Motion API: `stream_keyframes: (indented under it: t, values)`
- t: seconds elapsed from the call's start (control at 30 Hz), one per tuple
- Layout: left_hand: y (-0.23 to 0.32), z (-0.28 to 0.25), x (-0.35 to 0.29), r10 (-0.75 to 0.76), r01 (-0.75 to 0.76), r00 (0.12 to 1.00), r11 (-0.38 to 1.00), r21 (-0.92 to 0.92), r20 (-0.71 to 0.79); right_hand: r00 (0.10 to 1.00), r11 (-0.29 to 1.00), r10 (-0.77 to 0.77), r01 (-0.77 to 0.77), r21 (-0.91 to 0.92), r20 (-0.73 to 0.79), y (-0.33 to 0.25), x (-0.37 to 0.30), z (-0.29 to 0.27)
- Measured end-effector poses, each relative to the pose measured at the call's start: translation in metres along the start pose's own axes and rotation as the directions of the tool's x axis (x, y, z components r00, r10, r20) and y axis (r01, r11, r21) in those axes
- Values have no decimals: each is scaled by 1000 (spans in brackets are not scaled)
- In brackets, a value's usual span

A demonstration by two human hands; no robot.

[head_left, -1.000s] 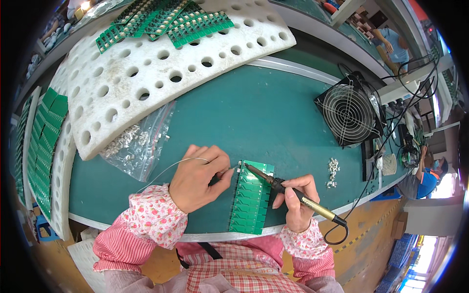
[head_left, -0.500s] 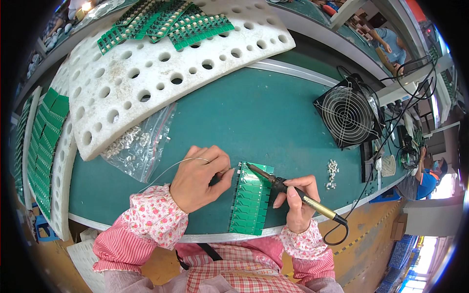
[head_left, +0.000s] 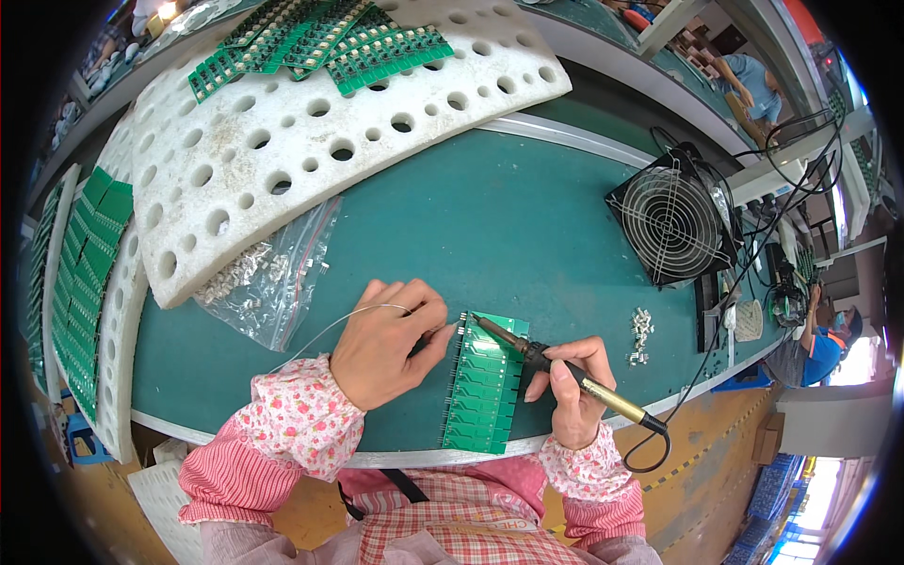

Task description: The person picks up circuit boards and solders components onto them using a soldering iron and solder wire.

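Note:
A green circuit board panel [head_left: 480, 395] lies on the green mat in front of me, a row of small parts along its left edge. My right hand [head_left: 576, 391] grips a soldering iron [head_left: 603, 394] like a pen, and the iron's tip rests near the board's upper left corner. My left hand [head_left: 394, 344] is closed in a pinch beside that same corner. Thin solder wire [head_left: 325, 331] runs over its back and through its fingers; the wire's end comes out by the iron tip.
A white foam slab [head_left: 311, 155] with round holes bears several finished boards [head_left: 391, 56] at the far left. A plastic bag of small parts [head_left: 273, 282] lies partly under it. To the right are a black fan [head_left: 670, 221] and a pile of small white parts [head_left: 640, 337]. Other people work farther off.
My left hand has shifted slightly right, toward the board's corner, with the solder wire. The iron tip has moved a little left. The board has stayed put.

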State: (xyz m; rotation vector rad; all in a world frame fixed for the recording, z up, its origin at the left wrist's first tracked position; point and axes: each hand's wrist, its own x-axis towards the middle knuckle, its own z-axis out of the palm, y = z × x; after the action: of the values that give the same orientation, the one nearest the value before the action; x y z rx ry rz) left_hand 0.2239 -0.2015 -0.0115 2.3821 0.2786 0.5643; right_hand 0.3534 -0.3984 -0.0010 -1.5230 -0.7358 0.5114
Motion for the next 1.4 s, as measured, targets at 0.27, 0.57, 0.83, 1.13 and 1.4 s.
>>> stream_keyframes:
  t: [0.27,0.57,0.83,1.13,1.4]
  values:
    - [1,-1,-1,17,-17,1000,1000,1,-10,1000,1000,-7,7,-8,-24,3,-2,1]
    - [-1,0,-2,19,-21,998,999,-29,-52,990,997,-74,72,-22,-119,0,-5,5]
    - [-3,-3,-5,58,-59,998,996,-65,-24,981,995,-97,100,8,-167,3,-19,1]
    - [-1,-4,-3,79,-77,997,992,-98,25,993,998,-62,62,-10,-95,1,-15,1]
    - [0,-4,-4,37,-33,998,998,-59,57,995,998,-61,58,-31,-79,2,-13,3]
